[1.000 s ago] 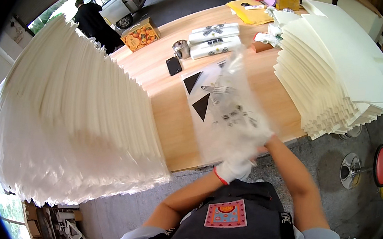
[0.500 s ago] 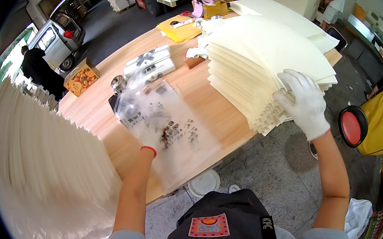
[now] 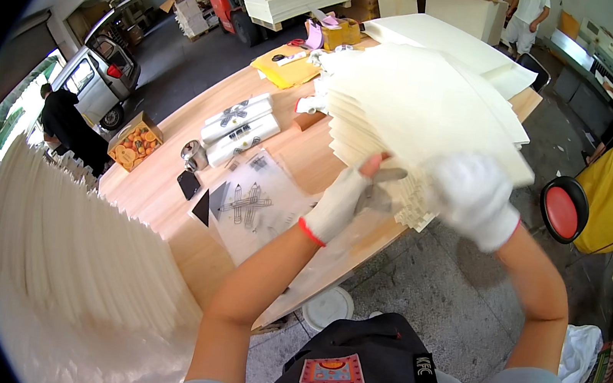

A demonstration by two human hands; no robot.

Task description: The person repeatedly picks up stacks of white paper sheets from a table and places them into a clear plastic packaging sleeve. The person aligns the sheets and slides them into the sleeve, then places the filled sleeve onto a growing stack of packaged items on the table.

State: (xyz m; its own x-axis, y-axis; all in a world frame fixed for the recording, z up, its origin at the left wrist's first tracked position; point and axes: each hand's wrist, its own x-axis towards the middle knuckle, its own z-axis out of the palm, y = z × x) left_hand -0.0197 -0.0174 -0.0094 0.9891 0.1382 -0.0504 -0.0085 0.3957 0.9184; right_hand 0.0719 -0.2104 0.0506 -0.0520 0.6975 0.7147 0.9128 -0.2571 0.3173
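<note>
A fanned stack of cream sheets (image 3: 413, 89) covers the right part of the wooden table. My right hand (image 3: 475, 202), in a white glove, is at the stack's near right edge. Motion smears its fingers, so its grip is unclear. My left hand (image 3: 342, 202), gloved with bare fingertips, hovers by the stack's near left corner. Its thumb points up, apart from the slightly blurred fingers, and nothing shows in it. Left of that hand, a translucent plastic sheet (image 3: 271, 222) printed with crossed dark pencils lies on the table.
White printed rolls (image 3: 241, 129), a metal can (image 3: 194, 154), a black phone (image 3: 187, 184) and an orange-patterned box (image 3: 135, 142) stand or lie farther left. A tall pile of pale sheets (image 3: 80, 262) rises at near left. A white bucket (image 3: 328, 307) is below the table edge.
My left hand has moved right and up, from over the plastic sheet to the cream stack. My right hand has shifted slightly down. The plastic sheet, blurred before, now lies still.
</note>
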